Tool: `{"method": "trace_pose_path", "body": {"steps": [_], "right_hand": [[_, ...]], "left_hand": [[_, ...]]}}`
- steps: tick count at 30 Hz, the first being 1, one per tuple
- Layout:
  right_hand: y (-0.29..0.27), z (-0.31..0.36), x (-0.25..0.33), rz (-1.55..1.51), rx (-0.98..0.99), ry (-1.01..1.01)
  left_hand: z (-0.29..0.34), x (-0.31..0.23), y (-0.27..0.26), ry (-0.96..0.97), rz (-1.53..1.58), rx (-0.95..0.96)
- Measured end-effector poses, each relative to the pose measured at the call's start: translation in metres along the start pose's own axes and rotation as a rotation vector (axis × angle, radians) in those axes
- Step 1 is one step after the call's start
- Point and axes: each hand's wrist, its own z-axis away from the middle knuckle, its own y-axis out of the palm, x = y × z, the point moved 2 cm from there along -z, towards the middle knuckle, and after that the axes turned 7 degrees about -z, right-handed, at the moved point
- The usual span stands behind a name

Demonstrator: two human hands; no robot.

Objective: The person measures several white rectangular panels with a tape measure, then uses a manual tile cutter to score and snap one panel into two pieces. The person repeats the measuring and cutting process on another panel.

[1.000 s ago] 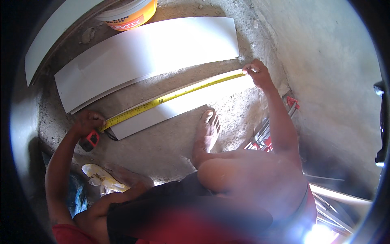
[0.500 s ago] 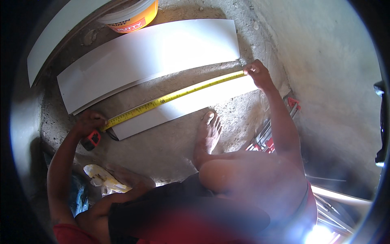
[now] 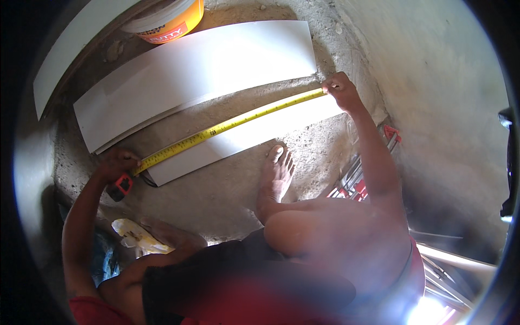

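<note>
A yellow tape measure (image 3: 227,125) is stretched along the far edge of a narrow white board (image 3: 216,154) lying on the floor. My right hand (image 3: 341,92) pinches the tape's end at the board's right end. At the other end, my left hand (image 3: 118,164) grips the blade near the board's left end, with the red and black tape case (image 3: 120,188) just below the fingers. Beyond the tape lie wider white boards (image 3: 206,65), stacked on each other.
A white and yellow bucket (image 3: 176,23) stands behind the boards, near a curved white strip (image 3: 65,59) at the far left. My bare foot (image 3: 277,173) is close to the narrow board. Red-ended metal tools (image 3: 352,179) lie by the right wall (image 3: 439,92). A yellow-white plastic bag (image 3: 138,235) sits lower left.
Both hands keep their hold on the tape. My right hand has shifted slightly up and left in view, and the whole scene has drifted a little the same way.
</note>
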Motion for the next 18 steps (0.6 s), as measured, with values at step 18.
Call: {"method": "trace_pose_path", "body": {"steps": [18], "right_hand": [[-0.002,-0.007,0.022,0.079,-0.1,-0.069]], "left_hand": [[0.007,0.005,0.003,0.005,-0.057,-0.029]]}}
